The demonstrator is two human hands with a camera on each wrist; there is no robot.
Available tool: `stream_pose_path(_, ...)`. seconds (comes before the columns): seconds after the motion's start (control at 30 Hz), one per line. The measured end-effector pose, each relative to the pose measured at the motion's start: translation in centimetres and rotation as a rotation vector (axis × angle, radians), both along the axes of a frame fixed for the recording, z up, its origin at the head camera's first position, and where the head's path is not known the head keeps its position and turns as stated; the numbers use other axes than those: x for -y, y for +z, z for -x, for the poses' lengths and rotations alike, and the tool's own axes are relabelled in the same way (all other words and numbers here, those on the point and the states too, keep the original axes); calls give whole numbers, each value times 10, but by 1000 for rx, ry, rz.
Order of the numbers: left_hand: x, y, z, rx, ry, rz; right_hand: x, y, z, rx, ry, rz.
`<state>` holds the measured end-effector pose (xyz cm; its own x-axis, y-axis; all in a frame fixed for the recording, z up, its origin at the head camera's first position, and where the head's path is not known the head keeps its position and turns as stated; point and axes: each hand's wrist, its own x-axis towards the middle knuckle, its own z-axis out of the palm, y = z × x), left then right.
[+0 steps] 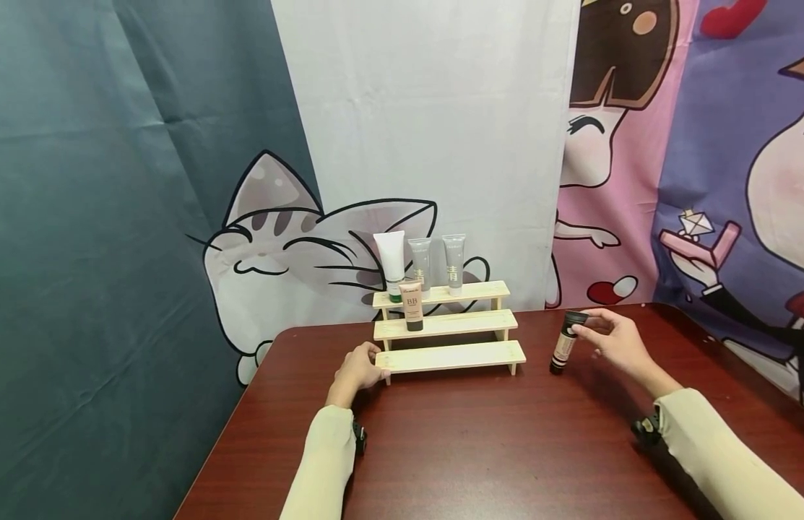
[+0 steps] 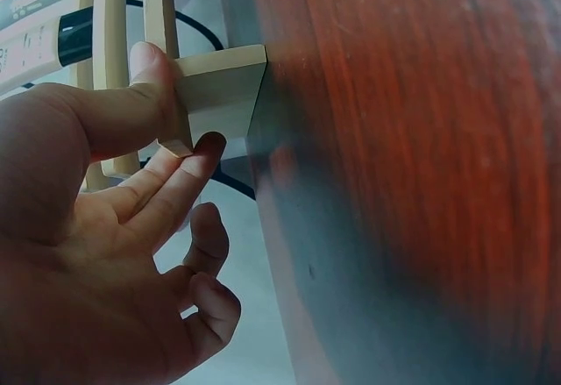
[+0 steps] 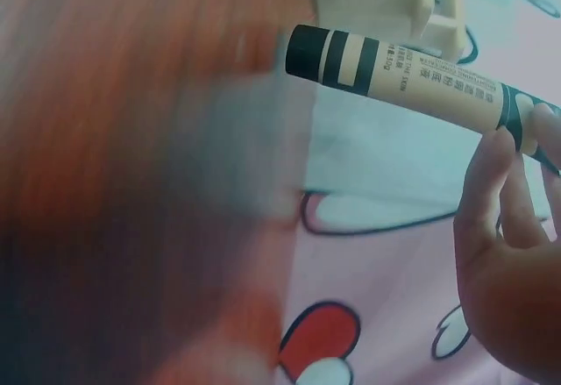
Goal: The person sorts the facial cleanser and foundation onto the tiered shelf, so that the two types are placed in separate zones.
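My left hand (image 1: 357, 370) pinches the left end of the lowest step of a three-step wooden display rack (image 1: 454, 356), thumb on top and fingers underneath in the left wrist view. To the right of the rack, my right hand (image 1: 617, 345) pinches a beige and black cosmetic tube (image 3: 438, 87) by its flat crimped end. That tube leans, with its black cap pointing down close over the table. On the rack's middle step stands a beige BB cream tube (image 1: 412, 305). The top step carries a white tube with a green cap (image 1: 391, 263) and two clear grey tubes (image 1: 454, 261).
The dark red wooden table (image 1: 480, 448) extends in front of the rack and to both sides. Behind it hangs a cloth backdrop (image 1: 428, 108) with a cartoon cat and figures, close to the table's back edge.
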<state>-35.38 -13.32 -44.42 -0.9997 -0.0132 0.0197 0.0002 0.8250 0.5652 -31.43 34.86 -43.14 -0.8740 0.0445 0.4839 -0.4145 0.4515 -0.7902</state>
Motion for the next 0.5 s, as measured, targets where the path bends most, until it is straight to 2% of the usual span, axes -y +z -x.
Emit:
stream_pose_path(0.4,-2,1,-2,1,7,3,54,29,8,-30,-59,124)
stream_pose_path(0.5,-2,2,-2,4,9,2,77,49,1,-37,-59,141)
